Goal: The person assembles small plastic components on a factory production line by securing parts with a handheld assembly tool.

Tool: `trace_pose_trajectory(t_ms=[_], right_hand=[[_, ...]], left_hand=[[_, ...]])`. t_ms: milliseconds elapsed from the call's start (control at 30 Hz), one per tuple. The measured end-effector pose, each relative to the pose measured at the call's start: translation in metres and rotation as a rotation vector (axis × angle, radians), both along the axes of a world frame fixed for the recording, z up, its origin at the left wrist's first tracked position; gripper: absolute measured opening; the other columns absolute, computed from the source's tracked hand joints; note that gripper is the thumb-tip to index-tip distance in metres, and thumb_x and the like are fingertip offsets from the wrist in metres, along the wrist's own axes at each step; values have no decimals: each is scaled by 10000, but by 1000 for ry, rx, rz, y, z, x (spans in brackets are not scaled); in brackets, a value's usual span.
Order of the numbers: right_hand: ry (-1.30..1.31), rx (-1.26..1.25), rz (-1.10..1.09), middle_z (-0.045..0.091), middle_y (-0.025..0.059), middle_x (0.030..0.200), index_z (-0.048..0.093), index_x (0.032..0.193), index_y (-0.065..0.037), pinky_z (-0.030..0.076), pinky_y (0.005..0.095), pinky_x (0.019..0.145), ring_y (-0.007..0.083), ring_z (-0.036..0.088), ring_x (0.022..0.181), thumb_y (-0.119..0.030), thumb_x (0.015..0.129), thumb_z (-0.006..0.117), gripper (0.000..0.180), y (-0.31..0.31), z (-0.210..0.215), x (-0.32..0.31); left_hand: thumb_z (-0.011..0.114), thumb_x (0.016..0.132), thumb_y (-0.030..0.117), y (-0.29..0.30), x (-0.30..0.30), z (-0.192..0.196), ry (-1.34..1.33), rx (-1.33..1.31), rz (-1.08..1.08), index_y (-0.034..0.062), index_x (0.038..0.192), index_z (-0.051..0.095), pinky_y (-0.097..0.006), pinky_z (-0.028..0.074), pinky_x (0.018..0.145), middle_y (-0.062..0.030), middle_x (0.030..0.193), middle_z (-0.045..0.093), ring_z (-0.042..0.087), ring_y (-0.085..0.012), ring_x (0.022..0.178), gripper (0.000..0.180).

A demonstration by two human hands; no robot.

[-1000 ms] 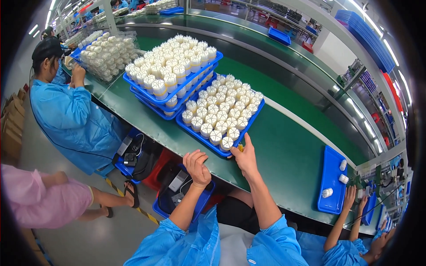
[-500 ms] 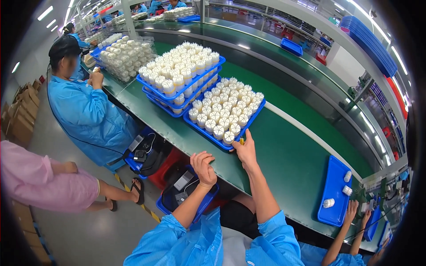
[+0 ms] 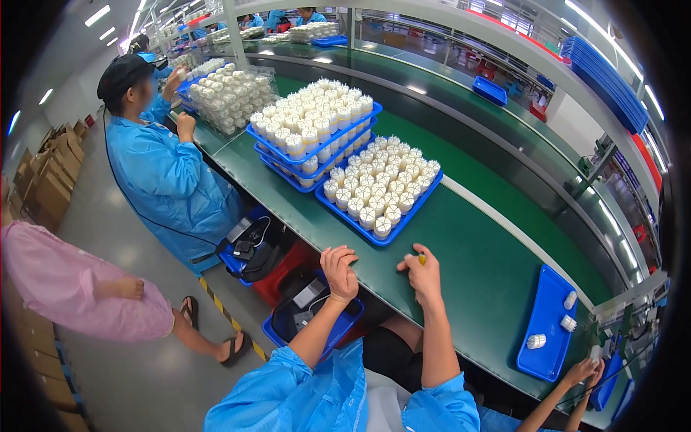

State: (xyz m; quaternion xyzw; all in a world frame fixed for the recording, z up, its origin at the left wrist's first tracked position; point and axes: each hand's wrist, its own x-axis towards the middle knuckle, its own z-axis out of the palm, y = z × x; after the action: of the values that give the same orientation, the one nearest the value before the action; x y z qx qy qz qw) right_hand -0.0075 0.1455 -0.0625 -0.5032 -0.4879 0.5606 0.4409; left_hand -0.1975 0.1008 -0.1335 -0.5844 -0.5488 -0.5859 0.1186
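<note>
My left hand (image 3: 339, 273) rests at the front edge of the green worktable, its fingers loosely bent and holding nothing that shows. My right hand (image 3: 424, 274) is closed around a small slim yellow object (image 3: 422, 259); most of it is hidden in the fingers, so its kind cannot be made out. Just beyond both hands lies a blue tray (image 3: 430, 197) filled with rows of short white cylindrical parts (image 3: 382, 227), their tops marked with dark spokes. Neither hand touches this tray. Behind it, to the left, stands a stack of blue trays (image 3: 314, 151) loaded with similar white parts.
On the right, another blue tray (image 3: 536, 360) holds three white parts, near a co-worker's hands (image 3: 580, 372). A person in a blue coat (image 3: 155, 165) works at the left beside piled clear packs (image 3: 229, 101). A person in pink (image 3: 93, 288) stands in the aisle. Below the table sits a blue bin (image 3: 345, 333).
My right hand has drawn back from the filled tray's near corner toward me, keeping the yellow object. My left hand has barely moved. The view has shifted slightly.
</note>
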Motion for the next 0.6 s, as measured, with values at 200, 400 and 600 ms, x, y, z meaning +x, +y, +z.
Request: trace_pose_trajectory(t_ms=[200,400,600], right_hand=[[160,-7,-147,618,63,738,523,1205,40,261,192,369,29,360,413,-94,924,528,311,-57,-2,87],[193,172,-469,608,55,731,536,1180,37,282,180,384,34,388,424,-86,966,481,253,-103,-18,164],[55,245,-510,582,39,696,513,1221,45,282,176,391,22,390,438,-91,976,460,286,-126,-21,187]], left_hand=[[470,733,50,-6,2,5,9,-56,-10,61,905,590,-493,294,1056,-101,1003,600,556,-296,1066,210],[558,721,13,-15,26,50,-171,-132,-55,42,976,576,-486,339,1034,-131,1027,596,551,-331,1029,258],[573,733,-5,7,93,117,-115,-63,-460,16,1013,599,-419,438,920,-159,1026,595,562,-340,1007,282]])
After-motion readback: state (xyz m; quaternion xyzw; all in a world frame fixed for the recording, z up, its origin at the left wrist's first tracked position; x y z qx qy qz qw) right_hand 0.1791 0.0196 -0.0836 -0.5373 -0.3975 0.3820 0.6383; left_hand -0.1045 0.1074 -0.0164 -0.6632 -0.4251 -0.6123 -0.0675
